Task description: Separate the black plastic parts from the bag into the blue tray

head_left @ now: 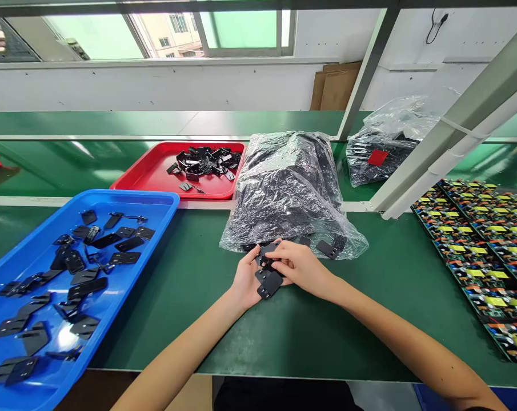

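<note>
Both of my hands meet at the middle of the green bench, just in front of a clear plastic bag (pixel 290 188) full of black parts. My left hand (pixel 246 281) is closed round a small stack of flat black plastic pieces (pixel 268 283). My right hand (pixel 301 267) pinches the top of the same stack from the right, its fingers curled over the pieces. A few loose black pieces (pixel 330 248) lie at the bag's open mouth beside my right hand.
A blue tray (pixel 164 214) with several black flat parts sits at the left. A red tray (pixel 147 174) holding a pile of black parts stands behind it. Another plastic bag (pixel 387 142) lies at back right. Circuit boards (pixel 481 251) lie in rows on the right. A slanted metal post (pixel 451 128) crosses there.
</note>
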Available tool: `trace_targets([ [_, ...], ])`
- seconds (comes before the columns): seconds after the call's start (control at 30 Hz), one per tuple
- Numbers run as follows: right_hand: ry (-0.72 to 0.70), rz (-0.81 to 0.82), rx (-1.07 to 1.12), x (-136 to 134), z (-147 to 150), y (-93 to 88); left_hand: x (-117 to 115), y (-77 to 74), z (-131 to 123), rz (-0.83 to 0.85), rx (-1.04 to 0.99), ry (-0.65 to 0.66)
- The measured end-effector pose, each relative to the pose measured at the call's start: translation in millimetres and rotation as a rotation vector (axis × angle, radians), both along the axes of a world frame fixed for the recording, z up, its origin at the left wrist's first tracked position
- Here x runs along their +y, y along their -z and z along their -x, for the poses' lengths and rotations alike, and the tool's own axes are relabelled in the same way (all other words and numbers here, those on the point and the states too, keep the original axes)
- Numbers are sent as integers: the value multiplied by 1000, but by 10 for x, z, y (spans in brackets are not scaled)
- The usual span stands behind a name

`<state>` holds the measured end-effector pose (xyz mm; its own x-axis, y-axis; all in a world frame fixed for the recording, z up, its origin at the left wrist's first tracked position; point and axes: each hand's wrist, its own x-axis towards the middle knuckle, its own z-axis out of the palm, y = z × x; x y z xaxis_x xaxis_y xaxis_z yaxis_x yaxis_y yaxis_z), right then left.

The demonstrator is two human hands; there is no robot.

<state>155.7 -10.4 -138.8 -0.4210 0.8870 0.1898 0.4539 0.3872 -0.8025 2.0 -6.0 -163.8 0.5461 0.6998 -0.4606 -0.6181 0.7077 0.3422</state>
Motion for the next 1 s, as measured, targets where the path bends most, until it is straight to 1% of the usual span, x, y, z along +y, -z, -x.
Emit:
trace_targets([
  [0.1, -21, -43, 23, -4, 15, 62, -9, -11, -2, 36, 46, -1],
  [0.2, -8, -138, -29, 0, 15, 109, -14, -24, -3, 28, 0, 8],
  [0.27, -8, -189, -80, 3, -2, 84, -10, -29, -2, 18, -34, -7],
  [0.33, -34, -216, -146, -11, -34, -10, -1, -29, 3, 14, -31, -28],
  [0.4, -106, -228, -261, -60, -67, -153, 9, -24, 12, -4, -23, -39],
  [0.5, -300, -201, -525, -211, -69, -328, 20, -15, 31, -55, -39, -37],
  [0.57, -402, -163, -698, -333, -19, -341, 23, -11, 45, -89, -52, -23],
  [0.67, -456, -153, -842, -457, 96, -223, 27, -18, 64, -123, -54, -8],
  [0.73, -476, -166, -879, -476, 149, -143, 30, -33, 71, -130, -49, -15],
  [0.8, -491, -188, -882, -454, 157, -119, 33, -49, 72, -129, -42, -22],
  [0.9, -456, -266, -789, -387, 99, -184, 33, -56, 64, -122, -51, -29],
  [1.0, -354, -318, -678, -307, 33, -262, 28, -36, 53, -99, -67, -17],
])
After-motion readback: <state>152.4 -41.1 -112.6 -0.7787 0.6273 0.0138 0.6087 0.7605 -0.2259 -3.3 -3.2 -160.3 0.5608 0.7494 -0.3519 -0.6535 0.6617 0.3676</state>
